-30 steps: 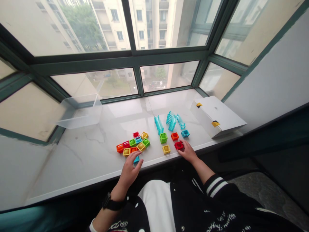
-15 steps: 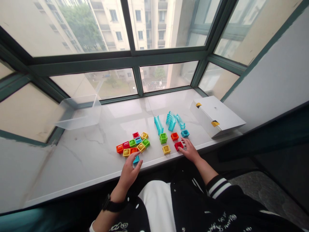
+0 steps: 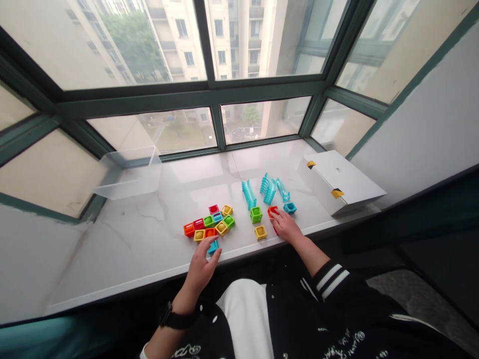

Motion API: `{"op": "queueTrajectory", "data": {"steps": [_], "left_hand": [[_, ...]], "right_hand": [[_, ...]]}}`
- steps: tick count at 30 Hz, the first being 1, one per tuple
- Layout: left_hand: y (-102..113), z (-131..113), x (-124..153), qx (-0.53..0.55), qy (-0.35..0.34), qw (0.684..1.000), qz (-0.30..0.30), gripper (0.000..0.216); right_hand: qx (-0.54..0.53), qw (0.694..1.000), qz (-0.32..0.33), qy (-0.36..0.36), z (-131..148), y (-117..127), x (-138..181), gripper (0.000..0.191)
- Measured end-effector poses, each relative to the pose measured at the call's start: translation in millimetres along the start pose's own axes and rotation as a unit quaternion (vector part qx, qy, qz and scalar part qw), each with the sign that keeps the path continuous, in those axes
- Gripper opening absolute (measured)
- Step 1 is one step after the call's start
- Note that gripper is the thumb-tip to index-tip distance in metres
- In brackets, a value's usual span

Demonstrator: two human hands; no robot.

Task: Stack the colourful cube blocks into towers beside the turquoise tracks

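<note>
At lower centre, the left hand [image 3: 200,274] curves loosely over a teal hollow block [image 3: 213,247], grip unclear, while at centre right the right hand [image 3: 287,227] covers a red block [image 3: 276,230], also unclear; both blocks look light and slightly soft, best pinched by their outer walls.

Sitting tilted near the front edge of the marble windowsill [image 3: 123,249], a small teal hollow plastic block [image 3: 213,247]; lying partly covered farther right, an orange-red hollow block [image 3: 272,211].

My right hand [image 3: 288,228] rests on a red block [image 3: 273,211] on the marble sill [image 3: 123,244]. My left hand [image 3: 199,275] is just beside a teal block [image 3: 213,247].
</note>
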State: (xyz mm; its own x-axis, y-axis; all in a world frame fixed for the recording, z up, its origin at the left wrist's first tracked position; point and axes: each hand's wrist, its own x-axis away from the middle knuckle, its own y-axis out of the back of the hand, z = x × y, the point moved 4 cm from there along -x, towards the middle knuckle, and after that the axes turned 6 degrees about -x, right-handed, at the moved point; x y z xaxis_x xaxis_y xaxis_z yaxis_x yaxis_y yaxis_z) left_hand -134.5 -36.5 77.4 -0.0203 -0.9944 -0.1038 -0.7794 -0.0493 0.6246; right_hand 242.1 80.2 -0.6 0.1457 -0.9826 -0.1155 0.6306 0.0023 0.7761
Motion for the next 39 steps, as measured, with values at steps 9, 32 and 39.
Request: {"op": "queueTrajectory", "data": {"steps": [9,32,39], "left_hand": [[-4.3,4.6,2.9,0.003,0.002,1.000,0.004,0.040],[-3.9,12.0,2.4,-0.011,0.011,1.000,0.014,0.029],[-10.8,10.1,-0.2,-0.002,0.008,1.000,0.023,0.030]], "right_hand": [[-0.007,1.000,0.013,0.014,-2.2,-0.5,-3.2,0.053],[-0.024,0.998,-0.039,0.039,0.9,34.8,20.7,0.048],[-0.042,0.999,-0.013,0.018,-8.3,27.1,37.9,0.046]]}}
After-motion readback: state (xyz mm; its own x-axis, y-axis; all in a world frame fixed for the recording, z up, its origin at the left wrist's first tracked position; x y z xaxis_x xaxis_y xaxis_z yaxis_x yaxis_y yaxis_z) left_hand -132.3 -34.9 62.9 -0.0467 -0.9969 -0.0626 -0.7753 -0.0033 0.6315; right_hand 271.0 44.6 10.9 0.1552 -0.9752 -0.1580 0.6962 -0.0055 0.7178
